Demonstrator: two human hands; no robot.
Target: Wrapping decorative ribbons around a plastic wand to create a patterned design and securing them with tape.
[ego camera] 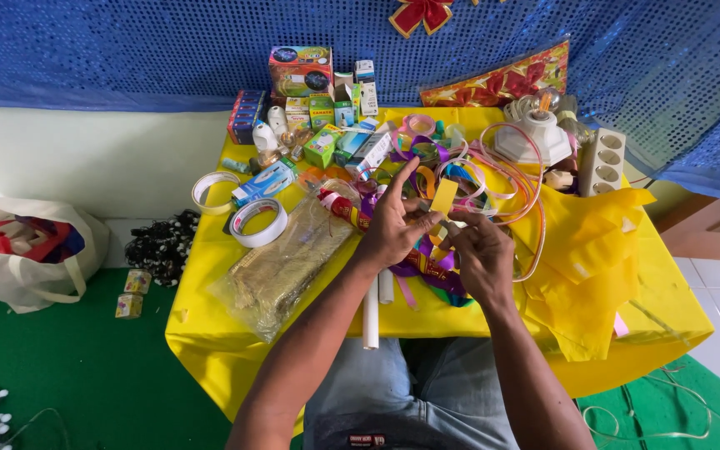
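Item in hand: a short strip of flat yellow ribbon (443,197), held upright above the middle of the bench between both hands. Left hand (393,229): thumb and fingers pinched on the strip's lower edge, forefinger stretched out and free. Right hand (481,254): fingers curled in narrow at the strip's foot, touching it; whether it truly grips cannot be told. Handling, by judgement: very light, thin, limp along its length but holding shape over so short a piece, smooth and likely slippery; best taken flat between fingertip pads near an end, not by the edges. Beneath the hands: a tangle of purple, pink and orange ribbon coils (452,171) and a rolled printed paper tube with red and gold pattern (345,208). Left of them: a clear plastic bag of gold mesh fabric (281,267), a roll of white tape (258,222) and a second, paler tape ring (212,191). A white paper tube (371,317) overhangs the near edge. At the back: small coloured cardboard boxes (310,96), a white ceramic lamp holder with bulb (535,137), a white multi-socket power strip (602,160). Right: crumpled yellow plastic sheet (585,250). Surface: low bench (202,321) draped in glossy yellow cloth, crowded. Room: green floor covering (85,375), white tote bag (27,254) on the floor at left, blue sequinned wall drape (127,50) with a red bow (421,14).
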